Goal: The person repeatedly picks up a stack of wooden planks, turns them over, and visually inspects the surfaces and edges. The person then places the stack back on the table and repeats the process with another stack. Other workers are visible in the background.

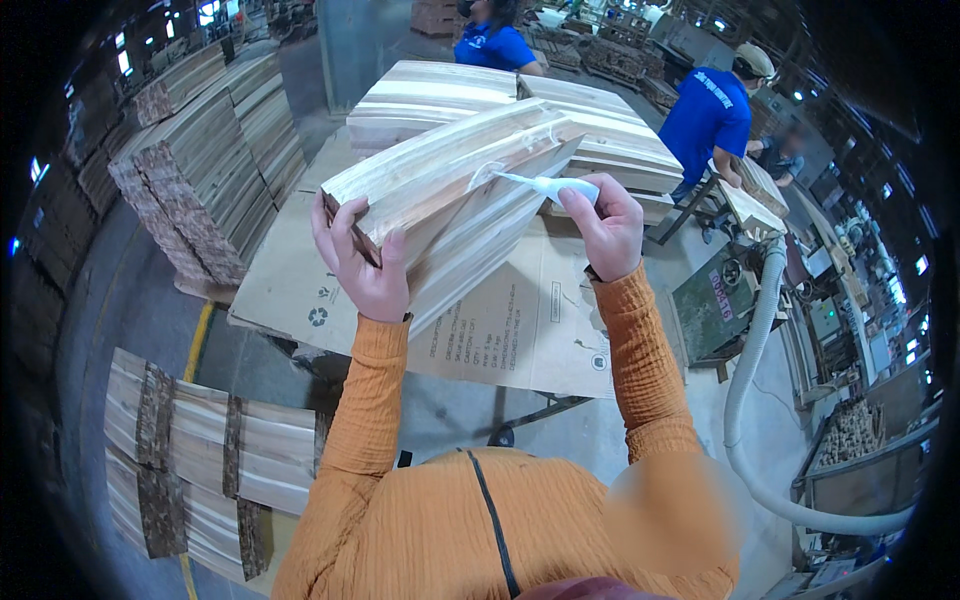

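Note:
My left hand (368, 268) grips the near left end of a pale wooden board (440, 165), with its thumb on the near edge and its fingers over the end. The board is tilted up, so a long edge faces me. In my right hand (608, 228) is a white glue bottle (550, 187), its thin nozzle pointing left at the board. By the nozzle tip a whitish patch shows on the wood. Below the raised board lie more pale boards (470, 262), partly hidden by it, on a cardboard sheet (500, 345).
Stacked boards (430, 95) stand at the table's far side, with another stack (600, 130) beside them. Tall board stacks (205, 165) rise at left; more (220, 440) lie lower left. Workers in blue (705, 120) are beyond. A grey hose (745, 390) curves down the right.

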### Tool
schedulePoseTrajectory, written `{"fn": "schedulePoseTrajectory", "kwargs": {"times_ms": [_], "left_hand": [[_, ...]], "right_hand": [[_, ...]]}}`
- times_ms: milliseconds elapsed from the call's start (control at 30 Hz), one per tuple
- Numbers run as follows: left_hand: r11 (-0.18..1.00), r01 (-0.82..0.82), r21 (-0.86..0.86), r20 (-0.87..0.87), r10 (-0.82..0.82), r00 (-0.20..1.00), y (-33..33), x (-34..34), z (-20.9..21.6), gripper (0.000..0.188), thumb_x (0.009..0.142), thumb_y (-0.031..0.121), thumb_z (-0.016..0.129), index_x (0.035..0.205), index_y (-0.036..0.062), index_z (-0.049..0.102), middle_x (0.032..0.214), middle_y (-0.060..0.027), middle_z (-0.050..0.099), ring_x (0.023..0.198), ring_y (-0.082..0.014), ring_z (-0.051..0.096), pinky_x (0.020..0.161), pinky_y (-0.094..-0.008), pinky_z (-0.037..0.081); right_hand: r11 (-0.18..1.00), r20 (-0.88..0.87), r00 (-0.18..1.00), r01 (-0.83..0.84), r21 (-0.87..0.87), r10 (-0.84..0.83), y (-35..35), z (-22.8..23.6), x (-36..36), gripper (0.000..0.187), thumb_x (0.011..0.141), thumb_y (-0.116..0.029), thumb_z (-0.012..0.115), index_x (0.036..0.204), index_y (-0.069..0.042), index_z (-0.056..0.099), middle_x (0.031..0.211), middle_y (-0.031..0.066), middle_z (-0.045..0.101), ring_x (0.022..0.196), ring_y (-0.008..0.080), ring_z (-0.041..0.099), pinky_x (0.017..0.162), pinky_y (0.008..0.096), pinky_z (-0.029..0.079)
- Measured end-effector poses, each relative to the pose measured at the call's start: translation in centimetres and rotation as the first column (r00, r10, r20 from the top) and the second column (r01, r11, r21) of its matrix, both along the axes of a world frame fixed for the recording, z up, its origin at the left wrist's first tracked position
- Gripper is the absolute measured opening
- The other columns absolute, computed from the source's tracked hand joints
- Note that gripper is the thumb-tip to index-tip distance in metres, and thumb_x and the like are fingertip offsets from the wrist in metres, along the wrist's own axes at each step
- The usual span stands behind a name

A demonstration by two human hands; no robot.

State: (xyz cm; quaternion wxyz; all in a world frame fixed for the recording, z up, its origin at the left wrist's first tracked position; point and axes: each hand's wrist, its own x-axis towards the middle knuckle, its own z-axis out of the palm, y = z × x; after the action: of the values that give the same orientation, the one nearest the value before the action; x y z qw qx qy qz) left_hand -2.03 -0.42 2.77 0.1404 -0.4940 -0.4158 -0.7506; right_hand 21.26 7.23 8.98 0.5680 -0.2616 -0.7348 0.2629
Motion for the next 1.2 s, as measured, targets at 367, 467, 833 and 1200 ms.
{"fn": "schedulePoseTrajectory", "kwargs": {"times_ms": [367,467,833,1200], "left_hand": [[1.000,0.007,-0.012,-0.019,-0.007,1.000,0.10,-0.29,-0.29,0.045,0.088,0.031,0.056,0.120,0.0020,0.045,0.140,-0.0201,0.024,0.124,-0.0276,0.034,0.102,-0.0386,0.028],[1.000,0.018,-0.004,-0.016,-0.019,1.000,0.11,-0.23,-0.16,0.045,0.088,0.031,0.056,0.121,0.0022,0.045,0.140,-0.0201,0.023,0.124,-0.0276,0.033,0.103,-0.0387,0.027],[1.000,0.029,0.001,-0.001,-0.029,1.000,0.05,-0.15,-0.26,0.046,0.086,0.034,0.059,0.118,0.0034,0.047,0.139,-0.0217,0.024,0.127,-0.0318,0.032,0.104,-0.0416,0.025],[1.000,0.009,-0.005,-0.028,-0.009,1.000,-0.10,0.05,-0.34,0.045,0.088,0.032,0.057,0.120,0.0024,0.045,0.140,-0.0202,0.024,0.124,-0.0285,0.034,0.103,-0.0395,0.027]], "right_hand": [[1.000,0.047,0.999,0.014,0.000,-0.014,0.23,0.24,-0.24,0.018,0.083,-0.018,0.067,0.084,0.000,0.063,0.064,-0.0034,0.055,0.058,0.0020,0.044,0.051,0.0182,0.036],[1.000,0.058,0.998,0.016,0.004,-0.017,0.28,0.26,-0.20,0.019,0.083,-0.018,0.067,0.084,0.000,0.063,0.064,-0.0032,0.055,0.057,0.0022,0.044,0.051,0.0183,0.036],[0.998,0.076,0.996,0.035,0.043,-0.038,0.23,0.47,-0.17,0.019,0.083,-0.020,0.067,0.082,-0.001,0.063,0.063,-0.0007,0.056,0.057,0.0045,0.046,0.052,0.0201,0.038],[0.997,0.095,0.994,0.051,0.057,-0.056,0.14,0.52,0.17,0.019,0.082,-0.020,0.067,0.084,-0.001,0.064,0.065,0.0010,0.058,0.058,0.0053,0.049,0.054,0.0208,0.040]]}}
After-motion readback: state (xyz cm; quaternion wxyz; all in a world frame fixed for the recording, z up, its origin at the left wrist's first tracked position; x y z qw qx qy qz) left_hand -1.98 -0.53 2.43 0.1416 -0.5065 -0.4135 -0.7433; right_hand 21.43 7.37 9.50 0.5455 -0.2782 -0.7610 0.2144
